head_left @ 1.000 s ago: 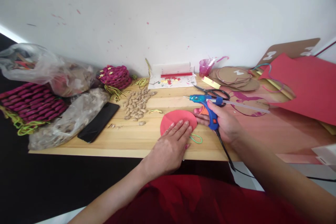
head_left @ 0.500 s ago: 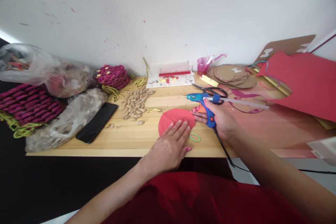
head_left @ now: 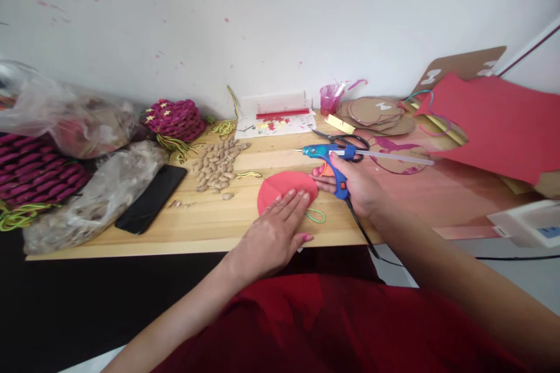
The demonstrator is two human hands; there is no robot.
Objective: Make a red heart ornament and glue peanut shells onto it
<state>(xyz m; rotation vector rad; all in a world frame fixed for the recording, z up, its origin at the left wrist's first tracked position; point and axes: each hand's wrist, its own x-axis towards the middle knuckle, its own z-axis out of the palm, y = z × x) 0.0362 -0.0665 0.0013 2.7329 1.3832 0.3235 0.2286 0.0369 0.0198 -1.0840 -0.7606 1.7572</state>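
My left hand [head_left: 273, 233] lies flat on a red paper circle [head_left: 280, 186] near the table's front edge, fingers stretched out over its lower right part. A small green cord loop [head_left: 317, 215] sticks out from under the circle on the right. My right hand [head_left: 361, 186] grips a blue glue gun [head_left: 330, 152] by its handle, just right of the circle. The gun's nozzle points left, above the table, and a clear glue stick [head_left: 396, 157] juts from its back. Black-handled scissors [head_left: 352, 141] lie behind the gun, partly covered by it.
Left of the circle are peanuts [head_left: 214, 169], a black phone [head_left: 151, 199] and plastic bags [head_left: 96, 198]. Paper with small stars [head_left: 275, 122], a pink cup [head_left: 331, 99] and cardboard discs [head_left: 376, 116] stand along the wall. Red paper [head_left: 503, 128] covers the right end.
The whole view has shifted slightly, so the table things appear a little further left and up. Both hands keep the same hold and place relative to the circle.
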